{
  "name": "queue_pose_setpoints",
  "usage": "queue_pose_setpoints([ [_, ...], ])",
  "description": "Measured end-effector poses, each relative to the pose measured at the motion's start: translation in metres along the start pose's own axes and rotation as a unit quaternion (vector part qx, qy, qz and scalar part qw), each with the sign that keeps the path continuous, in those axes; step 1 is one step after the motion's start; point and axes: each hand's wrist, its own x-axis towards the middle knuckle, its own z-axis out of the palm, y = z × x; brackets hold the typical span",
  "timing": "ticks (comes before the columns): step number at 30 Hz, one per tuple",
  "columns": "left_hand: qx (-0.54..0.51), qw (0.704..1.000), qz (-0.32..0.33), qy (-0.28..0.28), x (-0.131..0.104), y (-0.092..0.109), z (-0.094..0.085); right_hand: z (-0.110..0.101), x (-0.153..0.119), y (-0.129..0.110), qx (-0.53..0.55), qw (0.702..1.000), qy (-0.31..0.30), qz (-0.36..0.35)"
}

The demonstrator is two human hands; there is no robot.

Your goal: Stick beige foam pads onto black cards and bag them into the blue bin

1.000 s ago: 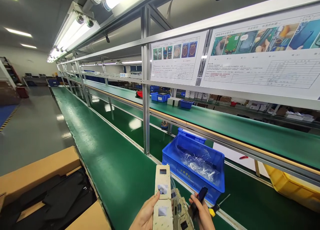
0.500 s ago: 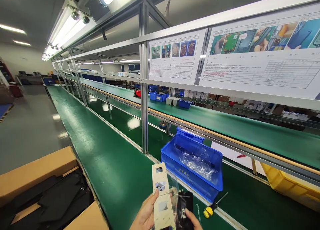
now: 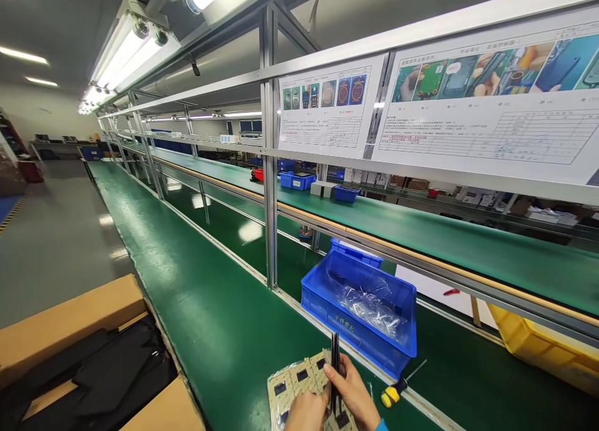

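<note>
Several beige panels [image 3: 302, 375] with small dark rectangular windows lie side by side on the green bench at the bottom centre, with clear plastic film around their edge. My right hand [image 3: 353, 390] grips a few thin black flat pieces [image 3: 335, 356], held upright and seen edge-on, above the panels' right side. Over the front of the panels, my left hand [image 3: 306, 412] is closed with its fingers curled. Its fingertips reach close to the lower part of the black pieces, and what they pinch is hidden.
A blue bin [image 3: 355, 319] holding clear plastic scraps stands behind the panels. To the right lies a yellow-handled screwdriver [image 3: 392, 395]. An open cardboard box [image 3: 70, 322] with black flat pieces is at the left. A metal post [image 3: 270, 169] rises behind the bench.
My left hand held up a beige strip and now sits low over several beige panels. In my right hand, the black pieces have turned edge-on and moved slightly left.
</note>
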Motion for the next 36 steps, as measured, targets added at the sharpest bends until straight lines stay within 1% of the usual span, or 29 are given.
queue_pose_setpoints([
  [2,0.042,0.999,0.000,-0.003,-0.001,0.003,-0.007,-0.003,-0.003,-0.002,0.073,0.995,-0.033,0.053],
  [4,0.071,0.997,-0.017,-0.017,-0.002,0.012,-0.015,-0.014,-0.004,-0.001,0.158,0.980,-0.040,0.113],
  [6,0.080,0.996,-0.037,-0.012,-0.003,0.026,-0.021,-0.027,-0.004,0.000,0.242,0.959,-0.031,0.144],
  [8,0.094,0.994,-0.042,0.030,-0.003,0.040,-0.019,-0.037,-0.004,0.001,0.288,0.946,0.010,0.146],
  [9,0.090,0.993,-0.042,0.060,-0.004,0.046,-0.016,-0.040,-0.005,0.002,0.276,0.951,0.038,0.138],
  [10,0.074,0.992,-0.046,0.087,-0.004,0.050,-0.010,-0.043,-0.006,0.003,0.237,0.962,0.069,0.116],
  [12,0.007,0.989,-0.054,0.135,-0.005,0.055,0.005,-0.044,-0.010,0.007,0.099,0.987,0.114,0.047],
  [13,-0.036,0.985,-0.063,0.157,-0.005,0.054,0.013,-0.042,-0.013,0.010,0.017,0.993,0.117,0.010],
  [15,-0.132,0.970,-0.092,0.184,-0.006,0.051,0.028,-0.037,-0.019,0.017,-0.121,0.989,0.078,-0.040],
  [16,-0.180,0.959,-0.108,0.190,-0.006,0.048,0.034,-0.034,-0.021,0.022,-0.164,0.984,0.052,-0.053],
  [18,-0.260,0.939,-0.138,0.177,-0.005,0.043,0.042,-0.027,-0.023,0.032,-0.195,0.977,0.022,-0.088],
  [20,-0.307,0.927,-0.158,0.146,-0.004,0.039,0.044,-0.022,-0.024,0.042,-0.183,0.978,0.011,-0.098],
  [23,-0.328,0.922,-0.169,0.121,-0.001,0.036,0.040,-0.017,-0.024,0.052,-0.116,0.990,0.014,-0.074],
  [26,-0.307,0.930,-0.155,0.129,0.003,0.032,0.035,-0.011,-0.028,0.055,0.032,0.996,0.062,-0.056],
  [28,-0.285,0.936,-0.147,0.144,0.005,0.029,0.032,-0.008,-0.029,0.055,0.143,0.987,0.074,0.010],
  [29,-0.279,0.938,-0.141,0.150,0.006,0.028,0.030,-0.007,-0.028,0.054,0.200,0.976,0.071,0.050],
  [31,-0.275,0.940,-0.130,0.154,0.008,0.026,0.026,-0.010,-0.023,0.050,0.321,0.938,0.070,0.109],
  [33,-0.272,0.940,-0.115,0.168,0.013,0.028,0.018,-0.021,-0.015,0.045,0.427,0.891,0.081,0.129],
  [34,-0.255,0.944,-0.100,0.183,0.017,0.030,0.014,-0.030,-0.012,0.043,0.461,0.872,0.093,0.133],
  [36,-0.187,0.956,-0.057,0.219,0.032,0.036,0.006,-0.050,-0.009,0.046,0.499,0.846,0.122,0.143],
])
